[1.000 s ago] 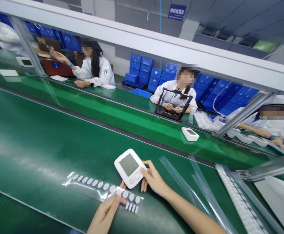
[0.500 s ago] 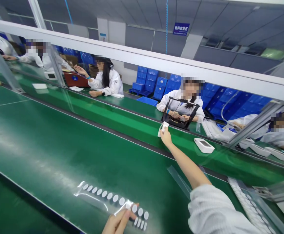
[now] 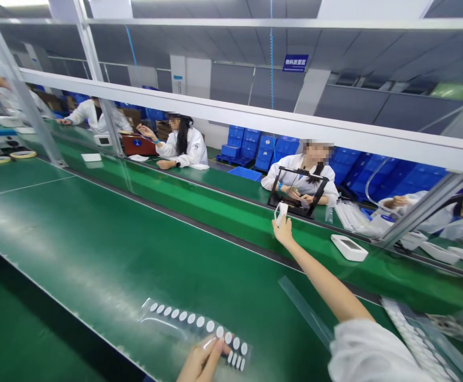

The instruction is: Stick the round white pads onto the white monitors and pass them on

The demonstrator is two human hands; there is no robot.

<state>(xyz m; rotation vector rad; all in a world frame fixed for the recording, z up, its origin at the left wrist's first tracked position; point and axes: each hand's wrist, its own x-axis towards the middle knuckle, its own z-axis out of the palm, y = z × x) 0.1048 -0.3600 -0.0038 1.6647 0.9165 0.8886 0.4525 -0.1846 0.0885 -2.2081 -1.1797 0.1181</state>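
Near the bottom of the head view, my left hand (image 3: 202, 362) pinches a clear plastic strip of white stickers (image 3: 183, 317). Round stickers run in a row along it, with several narrow oval ones at the right end. My right arm is stretched far forward. At its end my right hand (image 3: 282, 232) is closed round a small white plastic device (image 3: 281, 211), held upright over the green conveyor belt (image 3: 215, 208). Another white device with a grey screen (image 3: 349, 248) lies on the belt to the right of my hand.
A black frame (image 3: 298, 192) stands beyond the belt, before a co-worker in white (image 3: 271, 178). Clear strips (image 3: 305, 307) lie on my green bench, with more sticker sheets (image 3: 410, 329) at right. A metal post (image 3: 426, 209) and a white crossbar (image 3: 231, 115) border the belt.
The view has tilted up and shifted. My right hand has turned the white device so its framed opening shows. My left hand keeps hold of the sticker strip.
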